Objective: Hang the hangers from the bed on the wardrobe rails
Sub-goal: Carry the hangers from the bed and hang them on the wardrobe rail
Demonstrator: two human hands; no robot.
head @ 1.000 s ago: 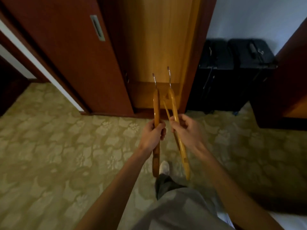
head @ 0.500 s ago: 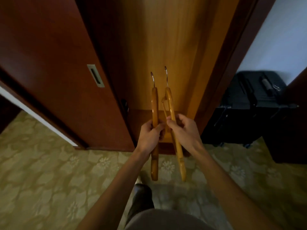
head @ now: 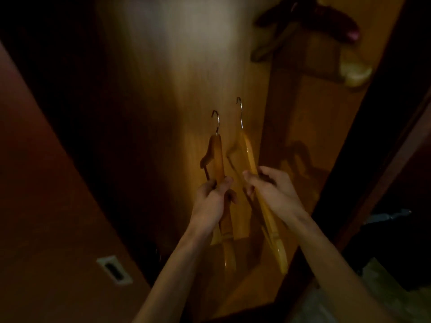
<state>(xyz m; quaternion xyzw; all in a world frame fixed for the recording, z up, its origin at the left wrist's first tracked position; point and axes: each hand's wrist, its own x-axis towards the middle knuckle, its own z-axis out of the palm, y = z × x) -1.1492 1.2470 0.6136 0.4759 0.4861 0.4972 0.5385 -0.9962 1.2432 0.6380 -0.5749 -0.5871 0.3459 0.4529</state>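
1. The wardrobe interior [head: 177, 94] fills most of my view: a tall back panel of warm wood, lit at the centre and dark towards the edges.
2. The darker sliding door [head: 46, 206] stands to my left, with a recessed metal pull [head: 114, 270] set low in it.
3. At the upper right, dark hangers [head: 310, 22] hang blurred inside the wardrobe; I cannot make out the rail itself.
4. A strip of pale patterned carpet [head: 382, 287] shows at the lower right.
5. My left hand [head: 213, 201] grips the left wooden hanger [head: 218, 157] around its middle, fingers [head: 225, 183] curled tight on the wood; its metal hook points up.
6. My right hand [head: 272, 192] holds the right wooden hanger [head: 250, 155] the same way, thumb across the front, fingers wrapped behind.
7. Both hangers are edge-on and nearly upright, side by side, apart, raised in front of the back panel. The right hook [head: 239, 113] sits higher than the left hook [head: 216, 121].
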